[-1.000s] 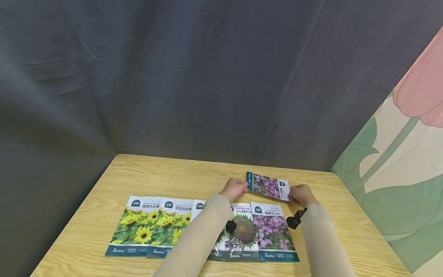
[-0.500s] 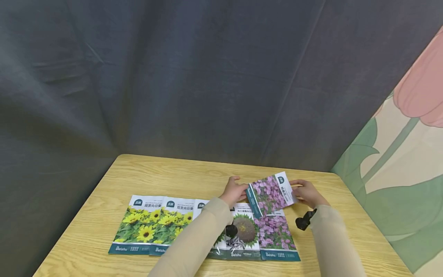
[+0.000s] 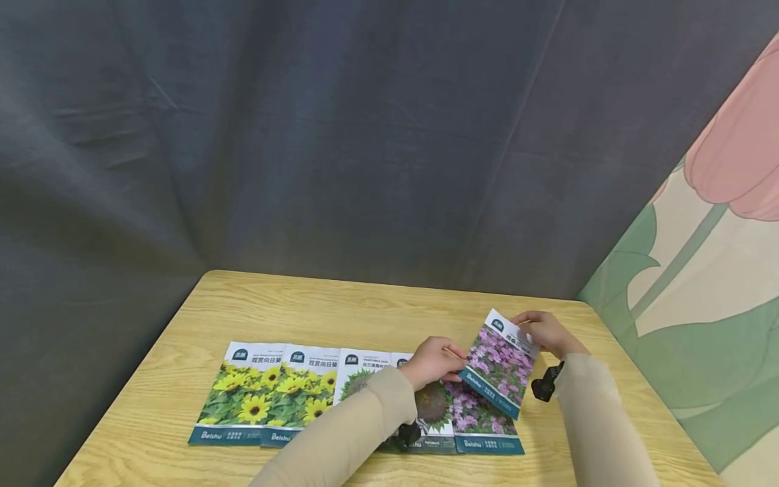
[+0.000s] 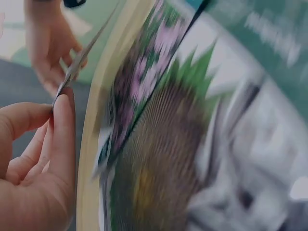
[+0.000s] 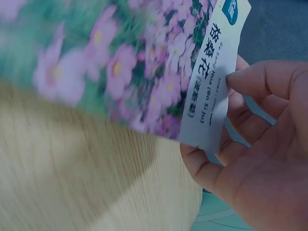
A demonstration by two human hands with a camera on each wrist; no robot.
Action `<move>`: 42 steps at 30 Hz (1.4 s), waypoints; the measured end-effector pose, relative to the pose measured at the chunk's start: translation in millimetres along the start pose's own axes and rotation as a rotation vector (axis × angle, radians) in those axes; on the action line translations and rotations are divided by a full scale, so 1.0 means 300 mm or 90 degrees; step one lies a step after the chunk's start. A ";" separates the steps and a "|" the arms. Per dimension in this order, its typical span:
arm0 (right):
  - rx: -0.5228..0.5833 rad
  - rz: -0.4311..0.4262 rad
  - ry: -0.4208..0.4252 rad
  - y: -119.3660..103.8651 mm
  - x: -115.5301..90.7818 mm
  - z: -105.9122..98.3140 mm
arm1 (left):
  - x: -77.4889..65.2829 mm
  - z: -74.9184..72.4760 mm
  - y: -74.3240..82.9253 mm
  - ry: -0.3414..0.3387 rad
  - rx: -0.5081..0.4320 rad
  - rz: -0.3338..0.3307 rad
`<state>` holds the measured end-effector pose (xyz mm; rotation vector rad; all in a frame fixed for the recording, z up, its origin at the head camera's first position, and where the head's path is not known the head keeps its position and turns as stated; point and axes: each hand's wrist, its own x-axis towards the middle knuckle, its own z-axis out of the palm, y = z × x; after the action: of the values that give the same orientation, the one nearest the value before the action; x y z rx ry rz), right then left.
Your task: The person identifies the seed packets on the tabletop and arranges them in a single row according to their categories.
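Note:
A seed packet with pink-purple flowers (image 3: 500, 358) is held up between both hands, tilted, its white header toward the back. My left hand (image 3: 433, 362) pinches its lower left corner between thumb and fingers; the left wrist view shows that pinch edge-on. At the white header end, my right hand (image 3: 544, 333) grips the packet, thumb on the printed face (image 5: 207, 91) and fingers behind. Below it lies another purple-flower packet (image 3: 487, 443), partly covered by the held one. Left of that, a packet with a brown sunflower head (image 3: 433, 409) is partly hidden by my left hand.
Two yellow-sunflower packets (image 3: 243, 392) lie at the left of the overlapping row, beside a second brown-sunflower packet (image 3: 365, 362) partly under my left sleeve. The wooden table (image 3: 304, 304) ends at a dark curtain (image 3: 365, 169); a tulip-patterned wall (image 3: 718, 284) stands at right.
The held packet has turned from sideways to nearly upright and come right and nearer, over the row's right end. My left hand has moved right and nearer; the right hand slightly right.

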<state>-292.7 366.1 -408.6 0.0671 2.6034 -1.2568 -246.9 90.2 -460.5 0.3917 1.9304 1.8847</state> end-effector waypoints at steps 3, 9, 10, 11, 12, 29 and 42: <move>-0.026 0.000 -0.002 -0.005 0.000 -0.009 | -0.009 0.047 -0.007 -0.002 -0.003 0.000; -0.069 -0.006 -0.006 -0.005 0.000 -0.020 | -0.038 0.138 -0.018 0.015 0.007 0.006; -0.077 -0.004 -0.006 -0.005 0.000 -0.021 | -0.047 0.151 -0.015 0.014 0.015 0.008; -0.086 -0.003 -0.005 -0.004 0.002 -0.021 | -0.056 0.163 -0.012 0.014 0.021 0.009; -0.098 -0.003 -0.005 -0.004 0.003 -0.022 | -0.065 0.174 -0.009 0.013 0.024 0.010; -0.163 0.012 -0.067 0.020 -0.015 -0.005 | -0.112 0.305 -0.045 0.003 0.070 0.024; -0.135 -0.012 -0.096 0.056 -0.014 0.014 | -0.141 0.353 -0.040 -0.019 0.092 0.009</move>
<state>-285.2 373.7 -423.0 -0.0868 2.5921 -0.9452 -158.6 162.7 -468.6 0.4750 2.0554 1.7421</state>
